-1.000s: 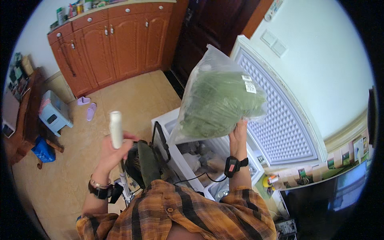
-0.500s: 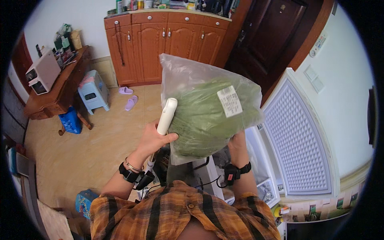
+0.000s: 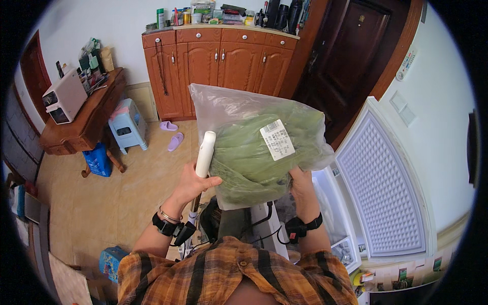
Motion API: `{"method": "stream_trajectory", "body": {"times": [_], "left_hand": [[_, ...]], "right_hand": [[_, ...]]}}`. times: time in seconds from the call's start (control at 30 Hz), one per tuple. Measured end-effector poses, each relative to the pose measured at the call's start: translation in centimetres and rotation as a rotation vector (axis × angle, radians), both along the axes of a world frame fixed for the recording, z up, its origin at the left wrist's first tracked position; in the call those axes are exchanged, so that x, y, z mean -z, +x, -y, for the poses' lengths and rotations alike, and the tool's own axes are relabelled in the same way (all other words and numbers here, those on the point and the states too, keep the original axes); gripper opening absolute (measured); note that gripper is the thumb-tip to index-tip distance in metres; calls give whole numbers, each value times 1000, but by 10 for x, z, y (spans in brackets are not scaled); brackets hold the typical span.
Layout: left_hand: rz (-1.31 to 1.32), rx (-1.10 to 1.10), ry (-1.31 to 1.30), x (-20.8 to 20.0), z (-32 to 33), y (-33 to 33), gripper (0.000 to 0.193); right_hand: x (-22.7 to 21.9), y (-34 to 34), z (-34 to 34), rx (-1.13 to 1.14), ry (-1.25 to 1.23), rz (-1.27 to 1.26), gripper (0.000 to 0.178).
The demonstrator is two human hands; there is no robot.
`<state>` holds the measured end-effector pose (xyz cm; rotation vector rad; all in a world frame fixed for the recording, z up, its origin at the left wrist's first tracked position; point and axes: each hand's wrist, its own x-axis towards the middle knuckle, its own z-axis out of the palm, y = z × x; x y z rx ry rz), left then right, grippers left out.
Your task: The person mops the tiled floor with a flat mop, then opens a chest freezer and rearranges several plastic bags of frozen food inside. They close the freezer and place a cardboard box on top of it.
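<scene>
A clear plastic bag [image 3: 223,101] packed with long, flat green leaves [image 3: 239,157] is held up in front of me, with a white printed label [image 3: 277,140] on its face. My right hand [image 3: 302,185] is closed on the bag's lower right side, its fingers partly hidden behind it. On the other side, my left hand [image 3: 195,183] is closed around a white handle [image 3: 205,153] that sticks up above the fist. A thin metallic tube shows below that fist. The left thumb lies against the bag's lower left edge; whether those fingers also grip the bag is hidden.
At right stands a chest freezer with its quilted lid [image 3: 381,178] raised. A wooden cabinet [image 3: 203,66] with drawers and a dark door [image 3: 340,61] are at the back. On the left are a wooden desk [image 3: 96,109], a blue stool [image 3: 127,127] and purple slippers [image 3: 175,141].
The bag has shifted slightly left and tilted, so its label faces me more squarely. The white handle has moved a little left and down with my left hand.
</scene>
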<state>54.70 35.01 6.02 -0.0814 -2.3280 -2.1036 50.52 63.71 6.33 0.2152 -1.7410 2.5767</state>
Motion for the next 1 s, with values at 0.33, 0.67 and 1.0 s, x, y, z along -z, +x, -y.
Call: {"method": "stream_trajectory", "body": {"times": [0.33, 0.67, 1.0], "left_hand": [[-1, 25, 31, 17, -10, -15, 56], [-85, -178, -166, 17, -22, -21, 23], [-76, -163, -102, 36, -37, -32, 17]], "right_hand": [[13, 7, -8, 129, -21, -117, 53], [-24, 46, -115, 841, 422, 12, 61], [96, 83, -269, 935, 942, 62, 27]]}}
